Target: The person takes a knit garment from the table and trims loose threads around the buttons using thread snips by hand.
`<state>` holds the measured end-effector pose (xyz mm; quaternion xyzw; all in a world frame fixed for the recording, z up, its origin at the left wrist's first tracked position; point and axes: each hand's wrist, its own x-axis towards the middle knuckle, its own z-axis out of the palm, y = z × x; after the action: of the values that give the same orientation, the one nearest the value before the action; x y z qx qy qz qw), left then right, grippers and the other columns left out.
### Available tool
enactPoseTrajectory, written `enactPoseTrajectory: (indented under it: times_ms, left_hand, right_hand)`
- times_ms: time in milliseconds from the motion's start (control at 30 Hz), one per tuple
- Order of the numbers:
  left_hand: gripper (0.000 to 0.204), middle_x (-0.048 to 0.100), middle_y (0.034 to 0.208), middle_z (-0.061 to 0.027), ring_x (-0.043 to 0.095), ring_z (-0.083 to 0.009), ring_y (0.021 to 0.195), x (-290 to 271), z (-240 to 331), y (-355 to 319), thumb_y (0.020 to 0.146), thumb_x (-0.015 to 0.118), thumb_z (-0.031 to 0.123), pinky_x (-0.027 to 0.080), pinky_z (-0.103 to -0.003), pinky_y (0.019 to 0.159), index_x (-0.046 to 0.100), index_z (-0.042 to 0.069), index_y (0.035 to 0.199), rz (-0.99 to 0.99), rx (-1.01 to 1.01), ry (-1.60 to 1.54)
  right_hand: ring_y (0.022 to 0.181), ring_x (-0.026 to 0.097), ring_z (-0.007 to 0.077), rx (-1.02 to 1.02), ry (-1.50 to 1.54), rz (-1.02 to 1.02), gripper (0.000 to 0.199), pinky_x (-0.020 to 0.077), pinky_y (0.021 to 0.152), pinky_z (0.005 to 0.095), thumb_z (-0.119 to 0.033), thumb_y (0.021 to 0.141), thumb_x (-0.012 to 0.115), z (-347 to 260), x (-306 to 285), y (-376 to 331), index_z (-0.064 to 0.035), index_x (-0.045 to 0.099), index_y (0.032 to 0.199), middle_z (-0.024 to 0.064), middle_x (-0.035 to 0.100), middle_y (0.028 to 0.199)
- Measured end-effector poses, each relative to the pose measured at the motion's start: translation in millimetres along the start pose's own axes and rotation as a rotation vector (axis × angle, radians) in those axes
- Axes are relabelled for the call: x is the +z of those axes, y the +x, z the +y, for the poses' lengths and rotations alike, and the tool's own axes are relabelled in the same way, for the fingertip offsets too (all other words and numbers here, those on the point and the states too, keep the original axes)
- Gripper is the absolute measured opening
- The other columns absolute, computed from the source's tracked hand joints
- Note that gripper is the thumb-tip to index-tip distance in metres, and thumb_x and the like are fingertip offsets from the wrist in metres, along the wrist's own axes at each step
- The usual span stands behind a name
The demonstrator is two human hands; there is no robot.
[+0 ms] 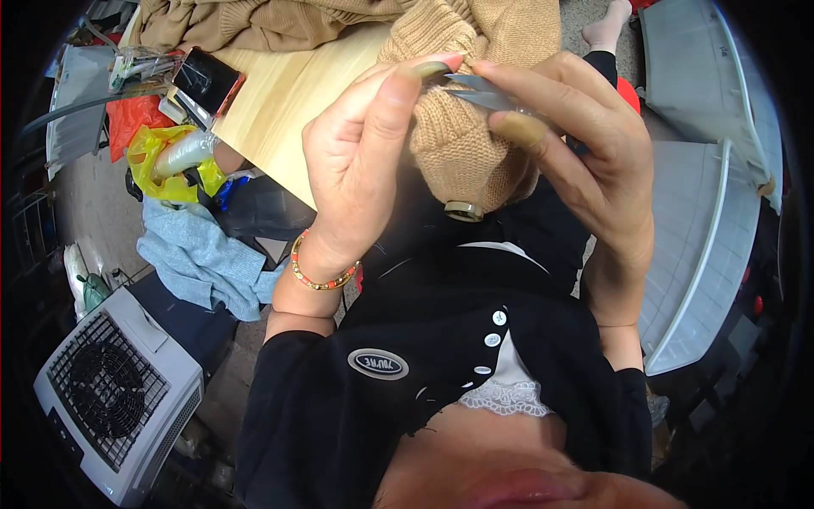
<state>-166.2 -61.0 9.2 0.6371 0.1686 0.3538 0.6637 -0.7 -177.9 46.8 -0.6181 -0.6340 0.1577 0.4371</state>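
A tan ribbed knit garment (458,140) hangs over the near edge of the table between my two hands. My left hand (365,140) is closed, pinching the upper edge of a ribbed part between thumb and fingers. My right hand (593,140) is closed around small thread snips (479,92). Their two pointed metal blades are a little apart and point left, at the knit edge by my left fingertips. Any thread between the blades is too small to make out. A round olive-brown button (464,210) shows at the bottom of the hanging knit.
More tan knitwear (263,30) lies along the far side of the wooden table (297,85). A dark phone (206,81) rests at its left corner, by a yellow plastic bag (157,161). A blue-grey cloth (203,254) and a fan unit (119,390) are left; white plastic bins (691,246) stand right.
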Motion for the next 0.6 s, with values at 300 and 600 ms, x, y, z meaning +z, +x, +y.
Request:
enactPoseTrajectory:
  times_ms: [300, 600]
  left_hand:
    - [0.031, 0.068, 0.108, -0.0117, 0.06, -0.0109, 0.091, 3.3, -3.5, 1.7, 0.101, 0.047, 0.018, 0.046, -0.023, 0.081, 0.065, -0.006, 0.111, 0.001, 0.083, 0.032]
    - [0.029, 0.067, 0.106, -0.0088, 0.052, -0.006, 0.077, 1.3, -4.9, 3.6, 0.1, 0.049, 0.016, 0.043, -0.019, 0.069, 0.066, -0.004, 0.112, -0.016, 0.139, 0.142]
  right_hand:
    - [0.067, 0.05, 0.0093, -0.026, 0.0, -0.014, 0.037, 0.0377, 0.057, 0.0222, -0.001, 0.079, 0.07, 4.8, -2.3, 2.8, 0.0001, 0.066, 0.116, 0.0034, 0.055, 0.079]
    - [0.067, 0.051, 0.0091, -0.044, -0.045, -0.016, 0.038, 0.039, 0.056, 0.0221, -0.001, 0.076, 0.072, 8.4, -3.8, 6.0, 0.0007, 0.067, 0.114, 0.0034, 0.057, 0.078]
